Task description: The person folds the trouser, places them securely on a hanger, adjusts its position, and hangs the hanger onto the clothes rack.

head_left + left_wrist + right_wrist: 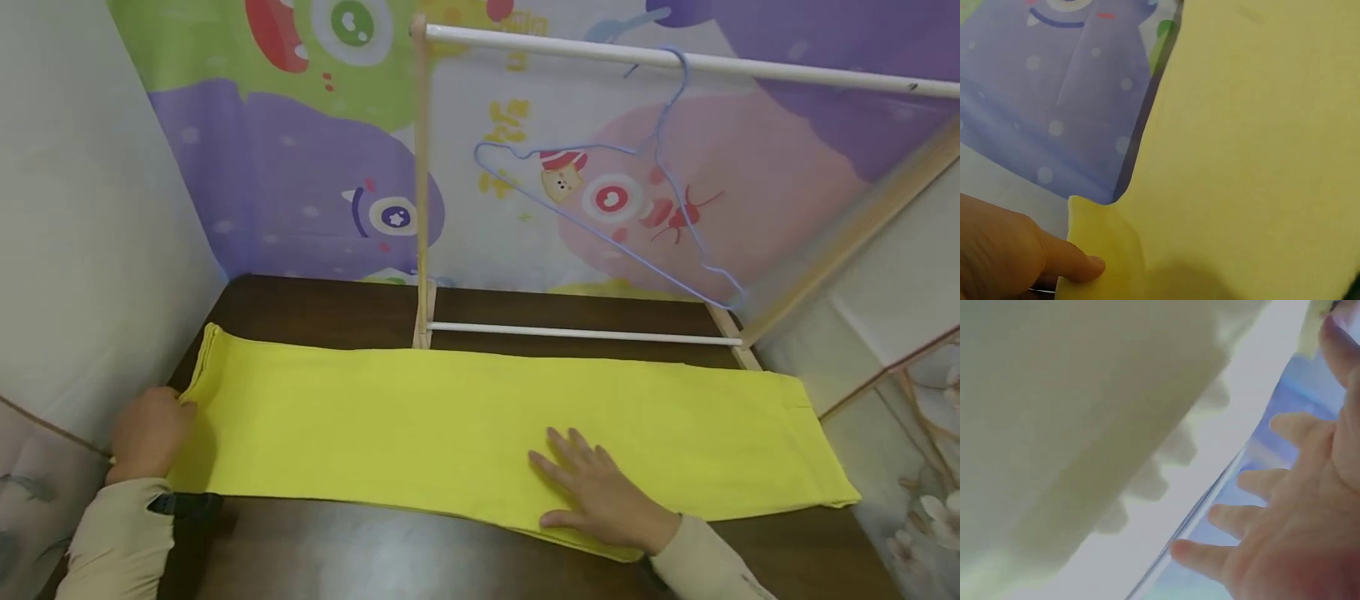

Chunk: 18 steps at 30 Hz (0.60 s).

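A long folded piece of yellow cloth lies across the table, its layers showing at the left end. My left hand pinches that left end. In the left wrist view, the thumb presses on a raised, finely ribbed corner of the yellow cloth; the other fingers are mostly hidden. Right of the cloth's middle, near its front edge, is my right hand, fingers spread. The right wrist view shows the right hand apart from the cloth, which carries finger shadows.
Behind the cloth stands a wooden rack with a white top rail and a lower white bar. A blue wire hanger hangs from the rail. Pale panels flank the dark table, and a cartoon-printed sheet backs it.
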Each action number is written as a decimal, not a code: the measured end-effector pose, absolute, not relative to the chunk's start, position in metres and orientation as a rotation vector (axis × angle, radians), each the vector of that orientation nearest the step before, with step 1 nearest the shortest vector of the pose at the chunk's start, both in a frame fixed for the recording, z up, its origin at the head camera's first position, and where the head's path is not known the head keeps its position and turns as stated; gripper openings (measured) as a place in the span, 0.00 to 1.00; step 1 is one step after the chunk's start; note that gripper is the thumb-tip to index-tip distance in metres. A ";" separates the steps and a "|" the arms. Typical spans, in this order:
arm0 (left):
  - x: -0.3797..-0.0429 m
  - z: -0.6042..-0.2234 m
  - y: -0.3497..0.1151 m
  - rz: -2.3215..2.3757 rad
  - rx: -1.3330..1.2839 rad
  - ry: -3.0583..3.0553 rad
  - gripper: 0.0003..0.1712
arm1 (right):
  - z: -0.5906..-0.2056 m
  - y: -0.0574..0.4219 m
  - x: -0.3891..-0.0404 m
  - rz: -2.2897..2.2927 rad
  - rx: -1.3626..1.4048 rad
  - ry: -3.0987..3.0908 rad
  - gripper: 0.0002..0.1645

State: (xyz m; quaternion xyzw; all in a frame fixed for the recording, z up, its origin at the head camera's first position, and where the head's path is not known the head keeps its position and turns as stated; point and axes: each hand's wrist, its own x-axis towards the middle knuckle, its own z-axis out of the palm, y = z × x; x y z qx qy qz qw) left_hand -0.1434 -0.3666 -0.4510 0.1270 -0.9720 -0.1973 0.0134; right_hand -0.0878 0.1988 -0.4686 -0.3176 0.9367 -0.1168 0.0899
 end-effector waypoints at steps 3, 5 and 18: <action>-0.140 -0.453 -0.374 -0.537 0.370 -3.026 0.14 | -0.475 0.174 -0.091 -0.312 -0.945 2.672 0.48; -0.140 -0.455 -0.374 -0.481 0.333 -3.019 0.12 | -0.482 0.173 -0.091 -0.298 -0.904 2.636 0.51; -0.139 -0.458 -0.372 -0.473 0.362 -3.025 0.14 | -0.493 0.364 -0.121 -0.330 -0.109 2.757 0.57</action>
